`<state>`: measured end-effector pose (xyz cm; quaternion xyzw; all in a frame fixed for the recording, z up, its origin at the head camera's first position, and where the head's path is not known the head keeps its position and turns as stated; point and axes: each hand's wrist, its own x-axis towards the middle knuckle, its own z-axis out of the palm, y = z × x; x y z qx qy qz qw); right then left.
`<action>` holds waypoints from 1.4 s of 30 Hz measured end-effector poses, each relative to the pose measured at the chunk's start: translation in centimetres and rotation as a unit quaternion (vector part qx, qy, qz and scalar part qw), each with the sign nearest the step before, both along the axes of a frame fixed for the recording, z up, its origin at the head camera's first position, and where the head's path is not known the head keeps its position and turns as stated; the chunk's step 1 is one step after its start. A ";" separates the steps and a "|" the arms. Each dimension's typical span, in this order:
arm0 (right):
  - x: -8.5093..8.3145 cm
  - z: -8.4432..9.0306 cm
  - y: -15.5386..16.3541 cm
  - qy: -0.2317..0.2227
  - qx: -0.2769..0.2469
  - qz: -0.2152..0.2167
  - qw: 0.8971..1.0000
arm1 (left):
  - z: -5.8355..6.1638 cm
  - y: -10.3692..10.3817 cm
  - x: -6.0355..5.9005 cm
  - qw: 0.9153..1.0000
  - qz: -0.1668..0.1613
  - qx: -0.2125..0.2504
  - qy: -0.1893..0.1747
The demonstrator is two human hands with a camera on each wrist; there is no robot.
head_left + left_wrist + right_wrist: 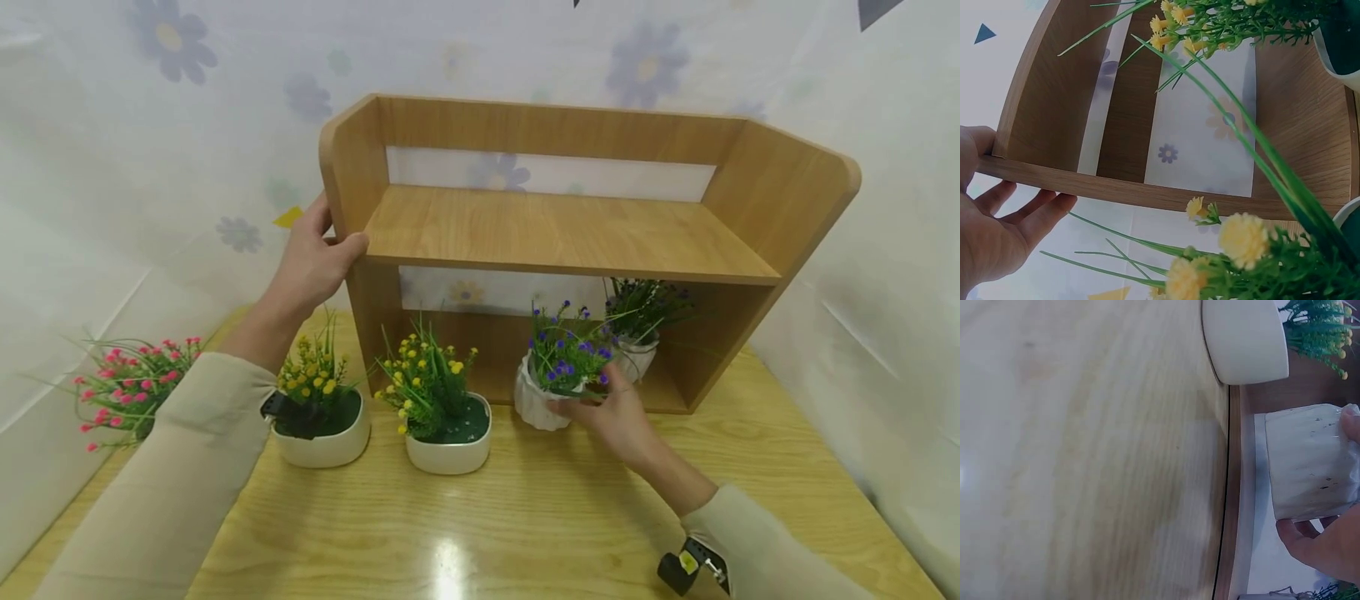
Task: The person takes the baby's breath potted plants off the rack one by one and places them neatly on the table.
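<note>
A two-tier wooden shelf (570,233) stands on the table. My left hand (311,262) grips its left side panel, thumb at the front edge and fingers round the outer face; the left wrist view shows this left hand (1004,219) holding the board's edge. My right hand (618,412) holds a white fluted pot (542,404) with purple flowers (566,354) at the front of the lower compartment. In the right wrist view, thumb and fingers grasp the white pot (1313,462) from both sides. Behind it, a dark-flowered plant (641,312) in another white pot sits inside the lower right.
Two cream pots with yellow flowers, the middle pot (450,457) and the left pot (326,450), stand before the shelf's left part. Pink flowers (135,383) rise at the far left, partly behind my left sleeve. A floral-print cloth (172,125) hangs behind the table (480,533).
</note>
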<state>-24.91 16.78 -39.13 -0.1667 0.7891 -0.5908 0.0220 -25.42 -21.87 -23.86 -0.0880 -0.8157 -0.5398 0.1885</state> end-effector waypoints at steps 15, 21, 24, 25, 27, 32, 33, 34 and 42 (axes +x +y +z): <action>2.8 -0.7 0.6 0.042 -0.006 0.006 0.999 | 0.0 -0.1 -0.2 1.000 0.003 -0.002 0.003; 3.8 -1.2 1.1 0.057 0.002 0.026 0.998 | 0.0 -0.1 -0.2 1.000 0.007 -0.004 0.002; 4.3 -1.3 1.3 0.045 0.001 0.031 0.998 | 0.0 -0.1 -0.2 1.000 0.006 -0.002 0.004; 4.4 -1.3 1.4 0.041 0.000 0.034 0.999 | 0.0 -0.1 -0.3 1.000 0.005 -0.001 0.004; 4.7 -1.5 1.4 0.040 0.004 0.033 0.999 | 0.0 -0.1 -0.3 1.000 0.003 -0.001 0.005; 5.3 -2.0 1.6 0.058 0.018 0.041 0.997 | 0.1 -0.1 -0.2 1.000 0.001 -0.003 0.005; 5.4 -2.1 1.6 0.059 0.016 0.045 0.997 | 0.1 -0.1 -0.2 1.000 0.001 -0.003 0.004; 5.4 -2.2 1.6 0.059 0.013 0.049 0.997 | 0.1 -0.1 -0.3 1.000 0.001 -0.003 0.005; 5.7 -2.5 1.7 0.042 0.001 0.043 0.998 | 0.1 0.2 -0.4 1.000 0.000 -0.002 0.009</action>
